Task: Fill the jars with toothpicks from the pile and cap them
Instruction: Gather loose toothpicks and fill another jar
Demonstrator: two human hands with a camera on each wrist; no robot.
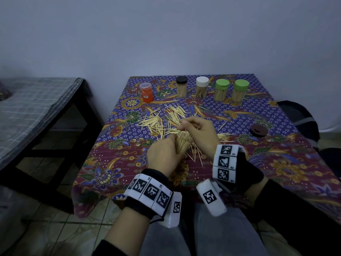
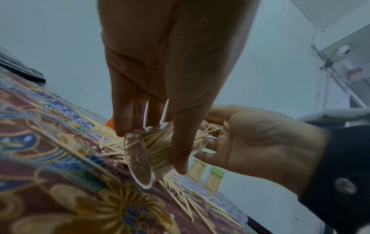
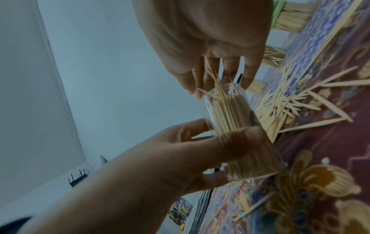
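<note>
Both wrists, banded with marker tags, sit closest, and beyond them the batik tablecloth [image 1: 276, 163] takes up most of what I can see. Across its middle spreads the pile [image 1: 162, 121] of loose toothpicks. Along the far edge stand four capped jars [image 1: 212, 88], full, with an orange jar [image 1: 146, 92] off to their left. A dark cap [image 1: 258, 130] lies alone well to the right.

At the near edge of the pile, the left hand [image 1: 164, 154] is wrapped round a clear jar [image 1: 183, 144], thumb across its wall, holding it tilted off the cloth. The right hand [image 1: 200, 132] has its fingertips bunched at the jar's mouth, pinching a few toothpicks and feeding them in.

So the filling step is in hand, I'd say, and nearly done: this jar looks packed close to the rim. Next would be to seat the stragglers, then reach right for the dark cap, which is probably this jar's, and press it on while the left hand keeps the jar steady. Sticks poking above the rim could jam the cap.

Only the right wrist view shows how full the jar [image 3: 236, 126] is, and the crooked sticks at its mouth. Seen from the left wrist, the jar's clear base [image 2: 139, 159] hangs just off the cloth. Neither wrist view shows the dark cap.
</note>
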